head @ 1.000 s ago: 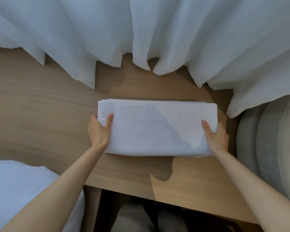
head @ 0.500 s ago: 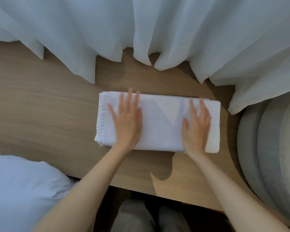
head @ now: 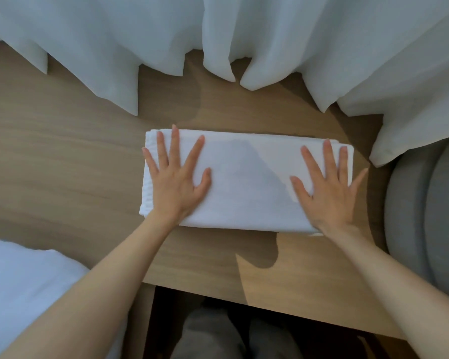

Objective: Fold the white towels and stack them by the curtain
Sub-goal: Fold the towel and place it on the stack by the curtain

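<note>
1. Towel: folded into a wide flat rectangle and lying on the table, near the curtain hem but not touching it.
2. Left hand: flat on the towel's left end, fingers straight and spread, gripping nothing.
3. Right hand: flat on the right end, fingers straight and spread; the little finger hangs past the towel's right edge. Nothing held.
4. Layers show at the left and right ends, so it's several plies thick. Looks light, soft and floppy, not fragile and not slippery on wood.
5. Handling guess: it has no stiffness, so lifting by one corner would probably let the folds fall open. Better to take both short ends at once, thumbs on top and fingers under, or slide it flat across the table.
6. The near long edge looks like the closed fold and the far edge is hidden by the hands' angle; can't confirm which side is open.
7. More white fabric sits at lower left, likely another towel. Can't tell if it's folded.
8. Grey cushion is close to the towel's right end, so sideways room is tight there.
</note>
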Demonstrator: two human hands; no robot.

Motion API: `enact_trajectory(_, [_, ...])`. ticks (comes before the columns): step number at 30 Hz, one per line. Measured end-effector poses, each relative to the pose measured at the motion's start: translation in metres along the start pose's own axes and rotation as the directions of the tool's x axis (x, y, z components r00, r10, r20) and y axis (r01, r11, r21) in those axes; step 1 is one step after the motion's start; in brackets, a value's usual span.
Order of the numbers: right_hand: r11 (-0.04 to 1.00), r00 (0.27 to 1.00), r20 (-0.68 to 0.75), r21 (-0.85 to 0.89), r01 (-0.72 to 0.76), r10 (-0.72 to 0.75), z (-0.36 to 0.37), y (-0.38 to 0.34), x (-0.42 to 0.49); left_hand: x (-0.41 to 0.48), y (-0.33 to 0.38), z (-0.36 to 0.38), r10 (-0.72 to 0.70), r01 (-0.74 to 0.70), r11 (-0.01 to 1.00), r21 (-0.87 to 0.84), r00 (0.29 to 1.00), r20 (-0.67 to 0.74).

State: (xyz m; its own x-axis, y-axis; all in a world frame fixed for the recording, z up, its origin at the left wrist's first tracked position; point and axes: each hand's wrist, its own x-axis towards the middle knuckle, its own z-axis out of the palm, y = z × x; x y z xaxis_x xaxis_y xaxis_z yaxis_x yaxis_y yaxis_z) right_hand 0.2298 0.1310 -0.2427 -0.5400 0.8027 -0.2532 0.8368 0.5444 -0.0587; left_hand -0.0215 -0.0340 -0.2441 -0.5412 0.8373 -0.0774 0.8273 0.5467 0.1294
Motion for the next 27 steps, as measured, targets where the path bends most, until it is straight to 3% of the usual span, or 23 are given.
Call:
enact_trajectory(5, [1.000, 1.000, 0.027, 0.028, 0.001, -0.001, 0.000, -0.001, 0.005, 0.004, 0.002, -0.006, -0.025, 0.026, 1.000, -0.009, 0.998, 0.063])
enact_trajectory(11, [0.998, 0.976, 0.218, 0.060, -0.010, -0.004, -0.044, -0.004, -0.008, 0.001, 0.014, -0.050, -0.078, 0.082, 0.997, 0.002, 0.947, 0.313])
enact_trajectory(14, [0.991, 0.991, 0.132, 0.131, -0.001, -0.016, -0.079, -0.010, -0.033, -0.003, 0.035, -0.087, -0.042, 0.033, 0.999, 0.038, 0.958, 0.282])
enact_trajectory(20, [0.944, 0.988, -0.152, 0.330, 0.021, 0.032, -0.149, -0.009, -0.094, -0.032, 0.104, -0.169, 0.169, -0.155, 0.982, -0.110, 0.977, 0.128])
enact_trajectory(27, [0.921, 0.968, -0.164, 0.370, -0.120, 0.192, -0.195, 0.025, -0.169, -0.083, 0.190, -0.227, 0.382, -0.364, 0.920, -0.143, 0.915, 0.133])
